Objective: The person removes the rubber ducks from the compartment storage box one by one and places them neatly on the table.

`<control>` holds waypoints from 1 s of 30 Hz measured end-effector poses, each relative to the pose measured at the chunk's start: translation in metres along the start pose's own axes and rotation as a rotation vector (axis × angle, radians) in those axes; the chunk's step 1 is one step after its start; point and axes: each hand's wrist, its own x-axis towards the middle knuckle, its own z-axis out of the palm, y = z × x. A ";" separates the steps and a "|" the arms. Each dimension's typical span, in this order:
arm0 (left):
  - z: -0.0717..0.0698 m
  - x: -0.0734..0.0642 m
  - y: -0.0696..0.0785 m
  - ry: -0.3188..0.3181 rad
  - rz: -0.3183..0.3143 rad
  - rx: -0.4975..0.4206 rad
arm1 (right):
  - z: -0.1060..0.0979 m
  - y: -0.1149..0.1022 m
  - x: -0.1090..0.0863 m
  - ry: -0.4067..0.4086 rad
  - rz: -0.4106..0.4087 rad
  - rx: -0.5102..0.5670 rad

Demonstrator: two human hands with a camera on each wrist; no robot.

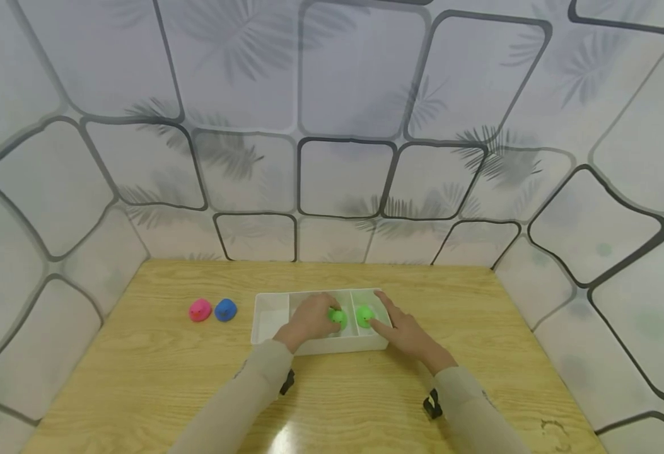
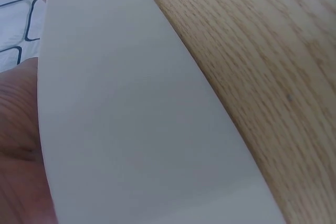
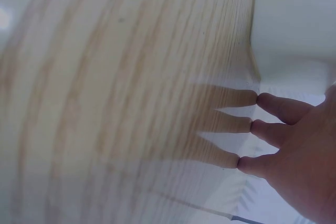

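Note:
A white divided tray point(image 1: 332, 345) stands on the wooden table. My left hand point(image 1: 311, 317) reaches into its middle compartment, fingers curled about a small green rubber duck point(image 1: 338, 318). In the left wrist view, the tray's outer wall point(image 2: 131, 108) hides most of that hand point(image 2: 18, 135). Another green duck point(image 1: 364, 314) sits in the right compartment. Beside it is my right hand point(image 1: 408, 333), its thumb inside the tray close against this duck and its fingers stretched along the right end. The right wrist view shows the spread, straight fingers point(image 3: 281, 108) with tips down at the tabletop.
Left of the tray, a pink duck point(image 1: 200, 310) and a blue duck point(image 1: 226, 309) sit side by side on the table point(image 1: 354, 403). The tray's left compartment point(image 1: 271, 315) holds nothing visible. Patterned fabric walls point(image 1: 343, 183) enclose the table at the back and sides.

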 end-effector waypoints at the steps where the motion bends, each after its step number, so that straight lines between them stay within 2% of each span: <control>1: 0.000 0.000 0.000 0.001 0.004 -0.005 | 0.000 0.000 0.000 0.000 -0.001 0.002; 19: -0.001 -0.002 -0.006 0.016 0.090 -0.025 | 0.003 0.004 0.002 0.008 -0.002 0.002; 30: -0.020 -0.015 0.002 0.004 0.081 -0.114 | 0.001 0.001 0.000 0.008 0.000 -0.001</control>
